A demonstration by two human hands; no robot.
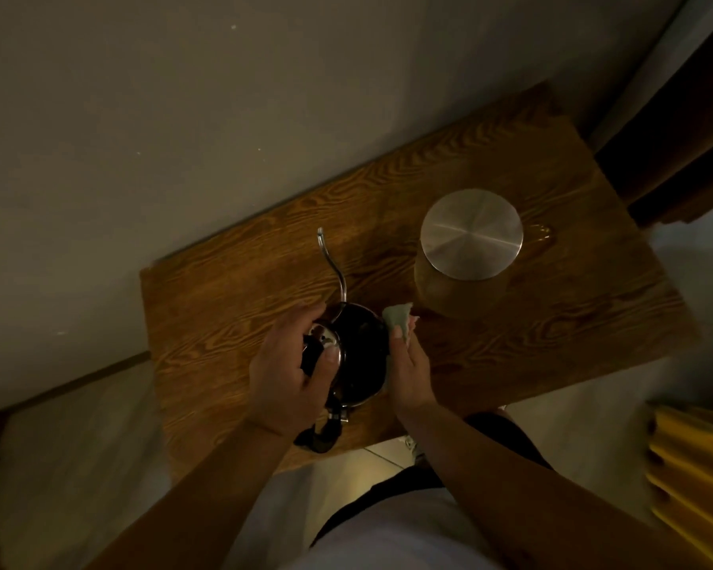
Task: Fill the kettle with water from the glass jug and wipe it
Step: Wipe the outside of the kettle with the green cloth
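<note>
A dark, round kettle [357, 357] with a thin, curved metal spout [333, 267] was placed near the front edge of a wooden table [231, 298] with a strong grain. The left hand [293, 372] was closed over the shiny lid [326, 343] of the kettle. A pale, crumpled cloth [398, 322] was pinched in the right hand [406, 376] and pressed against the right side of the kettle. The glass jug [449, 281], covered by a flat brushed-metal disc, was seen well apart on the right. Open wood was left around the spout and behind it, up to the wall.
</note>
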